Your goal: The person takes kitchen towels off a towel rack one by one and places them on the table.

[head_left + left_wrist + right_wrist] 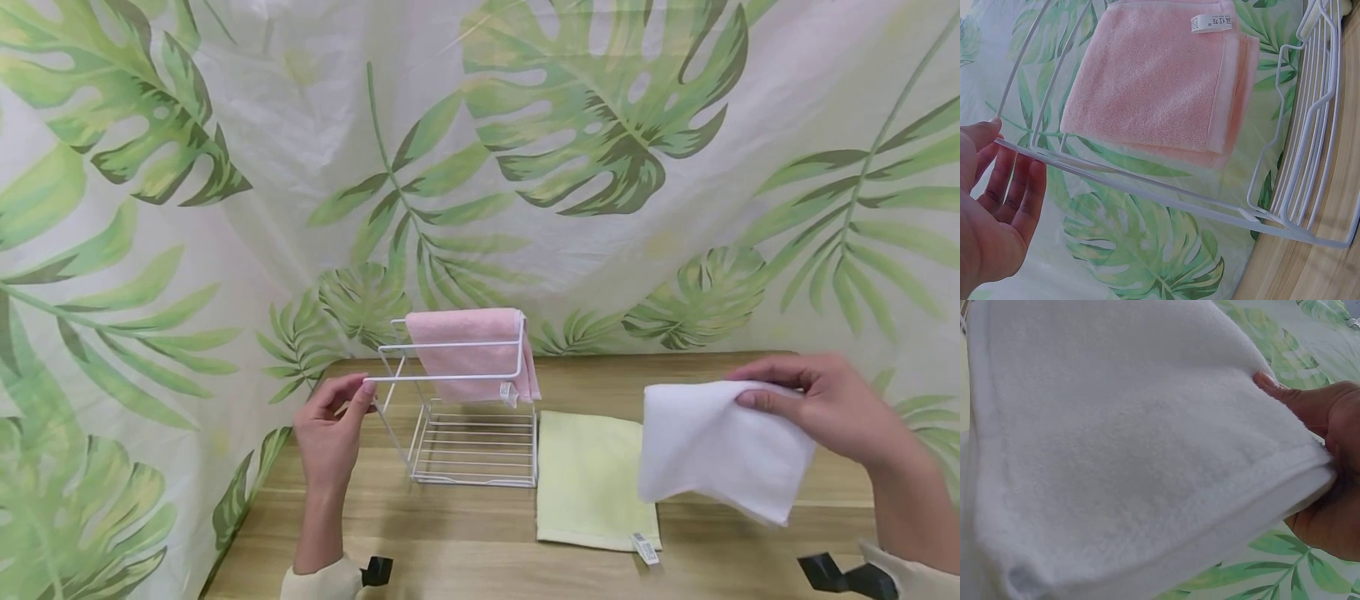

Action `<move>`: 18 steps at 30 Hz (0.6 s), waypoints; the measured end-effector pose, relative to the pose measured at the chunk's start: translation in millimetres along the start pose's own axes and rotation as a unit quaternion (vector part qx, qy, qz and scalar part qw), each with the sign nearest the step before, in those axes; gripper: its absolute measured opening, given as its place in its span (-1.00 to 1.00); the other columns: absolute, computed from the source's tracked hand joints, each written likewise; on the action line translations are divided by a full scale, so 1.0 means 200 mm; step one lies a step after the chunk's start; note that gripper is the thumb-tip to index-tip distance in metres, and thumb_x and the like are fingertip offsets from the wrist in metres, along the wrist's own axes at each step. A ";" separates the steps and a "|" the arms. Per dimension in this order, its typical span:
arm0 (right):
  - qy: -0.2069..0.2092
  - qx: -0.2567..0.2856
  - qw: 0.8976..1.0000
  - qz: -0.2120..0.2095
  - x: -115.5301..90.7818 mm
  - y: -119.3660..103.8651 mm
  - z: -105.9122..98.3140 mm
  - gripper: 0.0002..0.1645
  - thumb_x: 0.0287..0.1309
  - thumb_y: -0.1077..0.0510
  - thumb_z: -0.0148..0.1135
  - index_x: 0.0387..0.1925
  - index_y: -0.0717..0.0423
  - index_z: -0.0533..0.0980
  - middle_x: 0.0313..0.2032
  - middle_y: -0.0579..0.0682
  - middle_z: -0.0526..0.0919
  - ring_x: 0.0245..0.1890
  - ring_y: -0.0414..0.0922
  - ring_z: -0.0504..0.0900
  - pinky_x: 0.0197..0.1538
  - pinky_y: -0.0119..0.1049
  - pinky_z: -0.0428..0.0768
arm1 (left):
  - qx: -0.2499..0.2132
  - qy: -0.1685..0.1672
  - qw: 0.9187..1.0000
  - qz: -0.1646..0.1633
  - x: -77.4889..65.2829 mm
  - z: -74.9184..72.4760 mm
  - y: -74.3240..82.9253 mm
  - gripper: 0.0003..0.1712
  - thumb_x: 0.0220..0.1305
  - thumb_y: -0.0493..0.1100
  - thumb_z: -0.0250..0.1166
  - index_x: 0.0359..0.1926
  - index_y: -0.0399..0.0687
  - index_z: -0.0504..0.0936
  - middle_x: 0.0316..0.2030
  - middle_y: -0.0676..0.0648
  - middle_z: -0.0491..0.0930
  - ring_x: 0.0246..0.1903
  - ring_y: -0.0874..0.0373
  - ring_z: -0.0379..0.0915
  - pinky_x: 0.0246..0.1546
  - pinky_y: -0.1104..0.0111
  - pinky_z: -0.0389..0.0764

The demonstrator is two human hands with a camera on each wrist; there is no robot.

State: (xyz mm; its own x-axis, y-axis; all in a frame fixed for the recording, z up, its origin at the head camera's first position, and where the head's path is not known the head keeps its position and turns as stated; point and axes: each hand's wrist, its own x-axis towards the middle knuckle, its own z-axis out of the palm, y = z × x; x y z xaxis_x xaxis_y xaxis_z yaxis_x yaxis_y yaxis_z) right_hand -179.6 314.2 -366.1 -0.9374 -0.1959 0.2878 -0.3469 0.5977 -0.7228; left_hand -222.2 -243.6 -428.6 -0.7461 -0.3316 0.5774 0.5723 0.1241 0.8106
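Note:
A white wire towel rack point(474, 482) stands on the table, with slatted base and raised bars. My left hand point(333, 421) pinches the rack's upper left corner between thumb and fingers. Over the rear bar hangs a folded pink towel point(468, 354), its small white label showing at the lower right edge. In my right hand point(832, 408) a folded white towel point(712, 446) is pinched near its upper edge, thumb in front and fingers behind. The white towel is held above the table and overlaps the right side of a yellow towel point(592, 483) lying flat beside the rack.
The wooden table point(450, 542) bears the rack and the yellow towel, whose label point(645, 548) sticks out at its near right corner. Behind and to the left hangs a leaf-patterned curtain point(285, 142), meeting the table's back edge.

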 end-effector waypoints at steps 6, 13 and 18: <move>-0.021 0.014 1.000 -0.009 -0.06 0.06 0.03 -0.77 0.34 0.35 0.42 -0.02 0.14 0.77 -0.24 -0.39 0.82 -0.56 -0.21 0.72 -0.58 -0.31 0.69 | 0.003 -0.002 1.000 0.000 0.00 0.00 0.00 -0.78 0.35 -0.46 0.44 -0.09 -0.63 0.68 -0.38 0.10 0.75 -0.41 0.34 0.71 -0.38 0.55 0.80; -0.044 0.020 0.999 0.006 -0.14 0.11 0.05 -0.77 0.37 0.32 0.40 -0.01 0.08 0.77 -0.20 -0.37 0.83 -0.50 -0.23 0.73 -0.56 -0.30 0.70 | 0.003 -0.002 1.000 0.000 0.00 0.00 0.00 -0.75 0.35 -0.46 0.44 -0.09 -0.67 0.66 -0.38 0.09 0.74 -0.41 0.33 0.71 -0.38 0.54 0.80; -0.060 0.032 0.998 -0.003 -0.19 0.14 0.08 -0.75 0.35 0.35 0.39 -0.02 0.05 0.77 -0.20 -0.31 0.85 -0.43 -0.28 0.74 -0.52 -0.32 0.69 | -0.003 -0.002 1.000 0.002 0.00 0.00 0.00 -0.76 0.34 -0.46 0.44 -0.09 -0.65 0.67 -0.38 0.09 0.75 -0.41 0.31 0.71 -0.37 0.53 0.81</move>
State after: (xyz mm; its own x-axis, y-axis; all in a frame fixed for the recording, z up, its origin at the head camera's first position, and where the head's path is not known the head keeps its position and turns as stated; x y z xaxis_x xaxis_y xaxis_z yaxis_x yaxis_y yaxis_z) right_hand -153.3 325.6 -407.2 -0.9308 -0.2934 0.2181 -0.3505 0.5465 -0.7606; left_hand -222.6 -243.5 -428.6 -0.7448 -0.3272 0.5815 0.5774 0.1208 0.8075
